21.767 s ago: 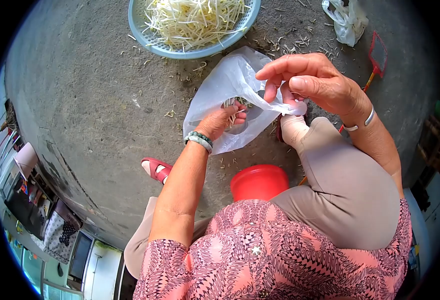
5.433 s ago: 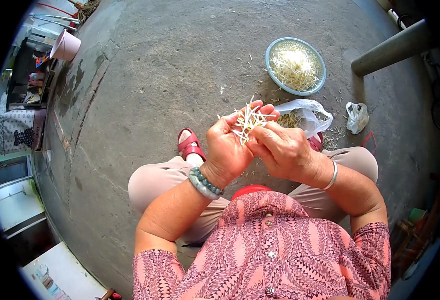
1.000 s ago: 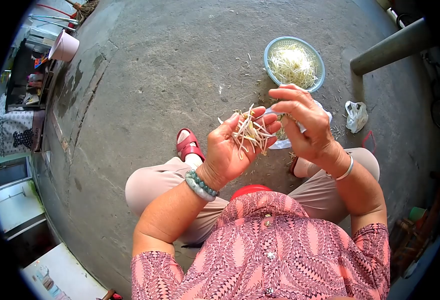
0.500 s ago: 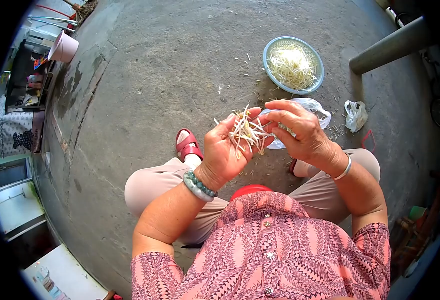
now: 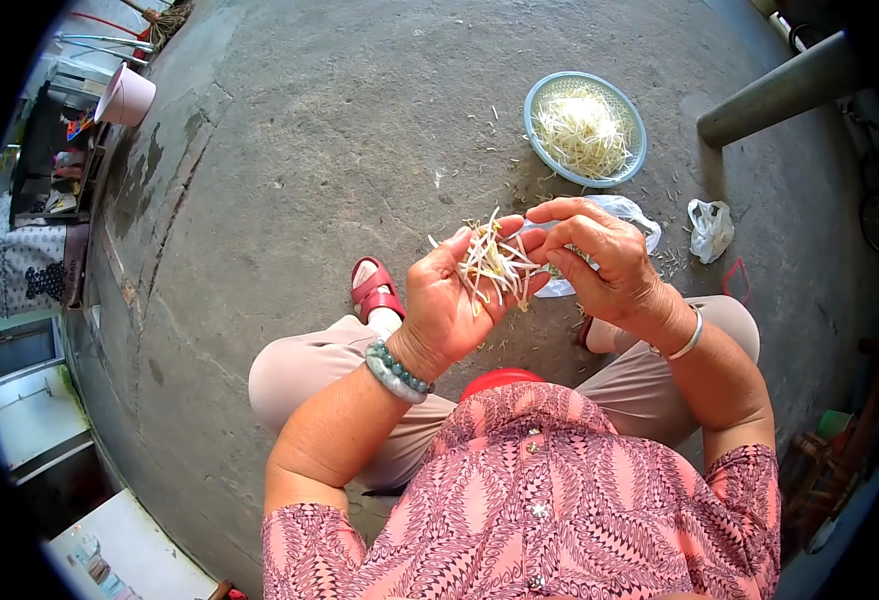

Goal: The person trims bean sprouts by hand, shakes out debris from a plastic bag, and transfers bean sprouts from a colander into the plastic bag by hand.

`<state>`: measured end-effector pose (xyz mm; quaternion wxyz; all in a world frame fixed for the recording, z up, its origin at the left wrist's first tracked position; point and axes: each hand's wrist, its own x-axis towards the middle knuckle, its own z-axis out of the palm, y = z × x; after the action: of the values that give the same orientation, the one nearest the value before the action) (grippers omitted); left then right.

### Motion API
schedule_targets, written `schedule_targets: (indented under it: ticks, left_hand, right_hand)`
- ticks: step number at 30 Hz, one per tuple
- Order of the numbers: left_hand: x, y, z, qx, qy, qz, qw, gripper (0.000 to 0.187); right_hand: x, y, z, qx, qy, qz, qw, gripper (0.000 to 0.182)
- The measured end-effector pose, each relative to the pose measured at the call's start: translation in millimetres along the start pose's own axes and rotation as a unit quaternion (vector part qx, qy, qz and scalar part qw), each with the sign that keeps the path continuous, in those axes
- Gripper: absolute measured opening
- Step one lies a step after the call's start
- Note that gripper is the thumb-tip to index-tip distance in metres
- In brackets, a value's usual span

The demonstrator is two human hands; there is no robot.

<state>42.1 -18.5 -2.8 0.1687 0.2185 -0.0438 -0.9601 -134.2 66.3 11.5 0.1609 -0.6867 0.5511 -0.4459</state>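
A small heap of bean sprouts (image 5: 498, 262) rests in my left hand (image 5: 447, 305), palm up, with the fingers cupped beneath it. Right beside the heap is my right hand (image 5: 610, 265). Its thumb and forefinger are drawn together close to the left fingertips; whatever they pinch is too small to make out. Farther out on the floor stands a light blue basket (image 5: 531, 135) with a pile of white bean sprouts (image 5: 585, 130) in it. Under and behind my right hand lies a thin white plastic bag (image 5: 632, 213), partly hidden.
A crumpled plastic bag (image 5: 710, 232) lies to the right, near a grey post (image 5: 780, 90). Sprout scraps dot the concrete floor (image 5: 350, 140) around the basket. At far left are a pink bucket (image 5: 127, 95) and a shelf unit. My knees flank my hands.
My right hand has shifted slightly, its fingers a little more curled together. The left hand with the sprouts stays almost in place.
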Motion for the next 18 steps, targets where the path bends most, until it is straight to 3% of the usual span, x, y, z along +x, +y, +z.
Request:
schedule_targets:
  ticks: [3,6,7,14,18]
  left_hand:
    - [0.7,0.6,-2.0,-0.011,0.004,0.009,1.0,0.05]
    - [2.8,3.4,-4.2,-0.025,0.01,0.044,0.999,0.049]
    - [3.6,6.1,-4.2,-0.048,0.016,0.047,0.998,0.047]
    - [4.2,5.4,-7.3,-0.052,0.009,0.045,0.998,0.04]
    - [3.3,3.0,7.7,-0.049,0.023,0.037,0.998,0.041]
  right_hand:
    - [0.4,-4.9,-1.6,0.004,-0.007,-0.01,1.0,0.007]
    - [2.7,-16.6,-4.2,-0.015,-0.026,-0.078,0.996,0.009]
    - [1.4,-18.0,-7.8,-0.013,-0.069,-0.099,0.993,0.014]
    - [-2.0,-20.5,4.0,-0.117,-0.012,-0.05,0.992,0.018]
    - [-0.4,-18.8,0.9,-0.173,-0.027,-0.054,0.983,0.016]
